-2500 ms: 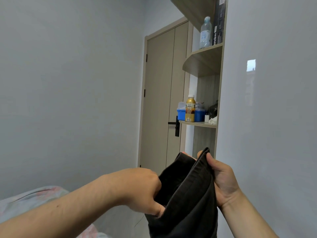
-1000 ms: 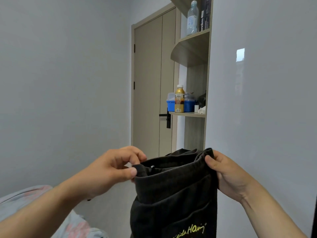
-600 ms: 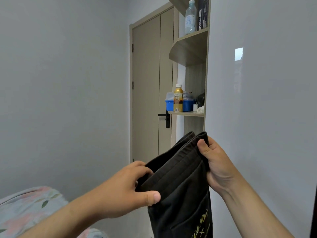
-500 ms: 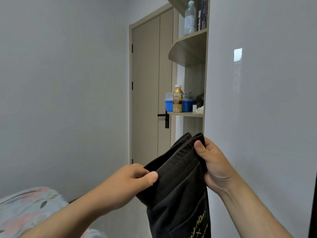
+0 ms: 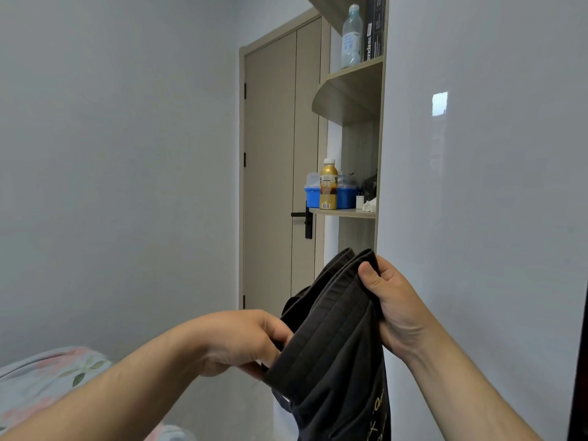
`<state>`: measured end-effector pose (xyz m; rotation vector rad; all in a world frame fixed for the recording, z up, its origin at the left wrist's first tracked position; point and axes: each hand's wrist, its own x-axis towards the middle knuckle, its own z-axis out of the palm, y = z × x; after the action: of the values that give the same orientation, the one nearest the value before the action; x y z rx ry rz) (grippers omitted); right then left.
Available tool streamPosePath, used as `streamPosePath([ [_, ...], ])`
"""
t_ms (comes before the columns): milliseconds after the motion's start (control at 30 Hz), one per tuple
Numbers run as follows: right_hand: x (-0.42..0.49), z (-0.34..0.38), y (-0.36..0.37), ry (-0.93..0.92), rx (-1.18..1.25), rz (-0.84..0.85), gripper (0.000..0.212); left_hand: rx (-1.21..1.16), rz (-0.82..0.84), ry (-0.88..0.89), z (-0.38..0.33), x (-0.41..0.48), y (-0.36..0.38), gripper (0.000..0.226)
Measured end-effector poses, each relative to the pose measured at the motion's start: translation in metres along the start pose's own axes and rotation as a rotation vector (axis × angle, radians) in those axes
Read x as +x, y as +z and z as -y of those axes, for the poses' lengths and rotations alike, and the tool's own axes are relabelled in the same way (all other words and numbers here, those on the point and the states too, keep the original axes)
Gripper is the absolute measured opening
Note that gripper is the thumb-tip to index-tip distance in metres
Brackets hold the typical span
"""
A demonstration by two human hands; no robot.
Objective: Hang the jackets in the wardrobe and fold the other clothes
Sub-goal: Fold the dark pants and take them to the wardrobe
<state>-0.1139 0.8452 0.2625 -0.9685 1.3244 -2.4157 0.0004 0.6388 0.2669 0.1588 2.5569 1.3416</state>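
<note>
The person held a dark garment (image 5: 334, 351) up in the air in front of the chest, clear of the bed, with both bare hands on its ribbed band. The right grip (image 5: 394, 300) grasped the upper corner of that band, its thumb (image 5: 370, 278) pressed on the near face of the cloth and the fingers hidden behind it. The left grip (image 5: 241, 340) sat lower and to the left, fingers curled round the band's other end and partly buried in the fold, so the band ran on a slant from low left to high right. The rest of the cloth hung down out of view, and some yellow lettering (image 5: 378, 412) showed near the bottom edge, too cut off to read. Low on the left lay the corner of a bed with a floral cover (image 5: 47, 380). Beyond the hands stood a closed beige door (image 5: 270, 154) with a black handle (image 5: 302, 218). Beside the door, curved wooden shelves were set against a pale panel. The lower shelf (image 5: 343, 212) carried a yellow bottle (image 5: 328, 186) in front of a blue container (image 5: 345, 197), and the upper shelf (image 5: 350, 97) carried a clear bottle (image 5: 351, 36) next to a dark box (image 5: 374, 27).
</note>
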Motion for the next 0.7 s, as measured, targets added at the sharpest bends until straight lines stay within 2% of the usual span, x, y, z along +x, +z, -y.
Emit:
streamPosePath([
  [167, 0.002, 0.002, -0.005, -0.003, -0.035, -0.064, 0.028, -0.274, -0.136, 0.052, 0.009, 0.004, -0.001, 0.033],
  [233, 0.002, 0.003, -0.007, 0.0, -0.072, -0.103, 0.029, -0.306, -0.19, 0.114, 0.007, 0.0, -0.008, 0.03],
  [367, 0.003, -0.002, 0.001, -0.05, -0.158, -0.165, 0.019, -0.188, -0.267, 0.225, -0.001, -0.013, -0.018, 0.046],
  [433, 0.006, -0.006, 0.009, -0.082, -0.218, -0.199, 0.013, 0.037, -0.27, 0.269, -0.007, -0.024, -0.017, 0.053],
  [467, 0.008, -0.007, 0.012, -0.095, -0.228, -0.209, 0.01, 0.177, -0.305, 0.278, -0.01, -0.03, -0.015, 0.046],
  [533, 0.01, -0.007, 0.016, -0.108, -0.223, -0.224, 0.011, 0.324, -0.503, 0.306, -0.013, -0.036, -0.016, 0.038],
  [600, 0.012, -0.006, 0.023, -0.114, -0.203, -0.219, 0.012, 0.265, -0.681, 0.376, -0.012, -0.042, -0.024, 0.035],
  [633, 0.013, -0.005, 0.027, -0.121, -0.19, -0.22, 0.013, 0.191, -0.69, 0.39, -0.01, -0.046, -0.029, 0.034],
  [700, 0.015, -0.004, 0.038, -0.135, -0.154, -0.258, 0.013, 0.092, -0.591, 0.358, -0.004, -0.059, -0.036, 0.046],
])
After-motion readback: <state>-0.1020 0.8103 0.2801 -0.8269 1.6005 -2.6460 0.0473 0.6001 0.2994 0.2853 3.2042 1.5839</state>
